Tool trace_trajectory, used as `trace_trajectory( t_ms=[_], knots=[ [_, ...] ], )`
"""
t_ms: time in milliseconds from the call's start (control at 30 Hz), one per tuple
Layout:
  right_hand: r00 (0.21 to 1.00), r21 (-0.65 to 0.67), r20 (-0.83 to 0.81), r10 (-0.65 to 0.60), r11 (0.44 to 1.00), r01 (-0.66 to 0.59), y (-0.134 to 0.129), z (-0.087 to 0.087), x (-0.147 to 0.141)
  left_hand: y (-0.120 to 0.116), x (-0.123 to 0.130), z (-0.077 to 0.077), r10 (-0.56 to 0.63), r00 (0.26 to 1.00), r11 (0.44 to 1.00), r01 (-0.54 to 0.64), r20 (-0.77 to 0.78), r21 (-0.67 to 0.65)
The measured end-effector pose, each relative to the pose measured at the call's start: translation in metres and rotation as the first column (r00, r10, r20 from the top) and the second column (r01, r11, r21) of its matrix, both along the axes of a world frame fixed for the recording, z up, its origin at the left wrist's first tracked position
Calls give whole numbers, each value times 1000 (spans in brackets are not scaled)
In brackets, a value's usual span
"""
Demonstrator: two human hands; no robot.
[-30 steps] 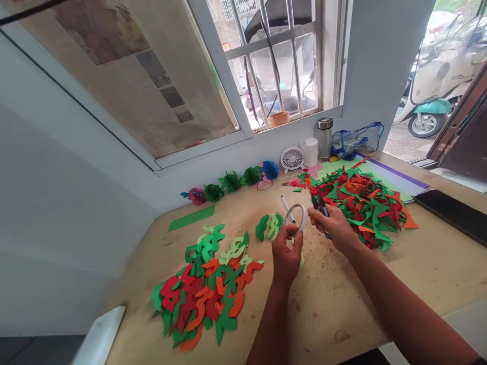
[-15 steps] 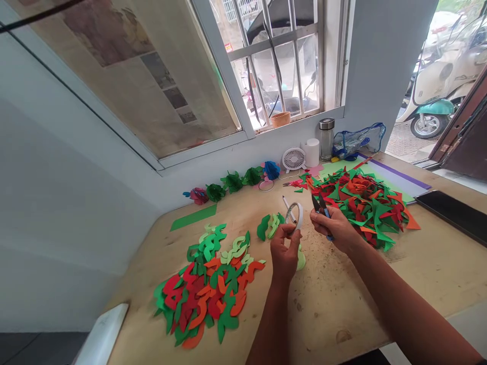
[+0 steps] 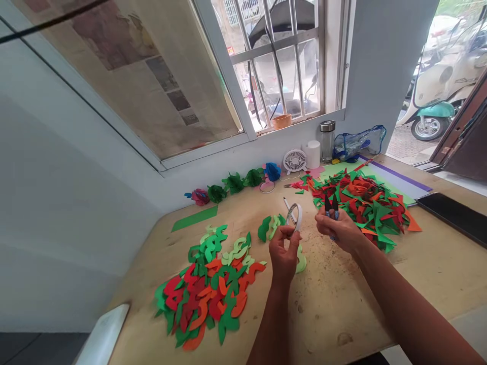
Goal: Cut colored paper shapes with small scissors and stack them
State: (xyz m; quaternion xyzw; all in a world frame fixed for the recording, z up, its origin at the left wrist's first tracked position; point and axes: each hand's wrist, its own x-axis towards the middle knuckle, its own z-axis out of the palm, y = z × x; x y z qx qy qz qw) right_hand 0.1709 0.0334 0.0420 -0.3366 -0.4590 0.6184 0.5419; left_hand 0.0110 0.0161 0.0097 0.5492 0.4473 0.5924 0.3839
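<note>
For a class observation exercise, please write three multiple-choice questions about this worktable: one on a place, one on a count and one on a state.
1. Where is the heap of curved paper strips?
A. On the table, left of the left hand
B. On the window ledge
C. On the phone

2. How many paper flowers stand in the row?
A. Three
B. Five
C. Eight

3. What state are the small scissors in?
A. Lying on the table
B. Held in the right hand, tips up
C. Lying beside the phone

Answers:
1. A: the heap lies on the tabletop.
2. B: one pink and red, three green, one blue.
3. B: the right hand grips them while the left hand holds a roll of tape.
</note>
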Motion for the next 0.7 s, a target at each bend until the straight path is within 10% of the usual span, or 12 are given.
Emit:
trace_trajectory(
  t_ms=[233,700],
  knots=[
    [971,-40,76,-228,972,232,4,3,-6,-2,2,2,16,991,997,-4,-137,81],
    [973,16,161,-164,986,164,5,-3,-5,-3,2,4,7,982,998,6,-191,63]
  ],
)
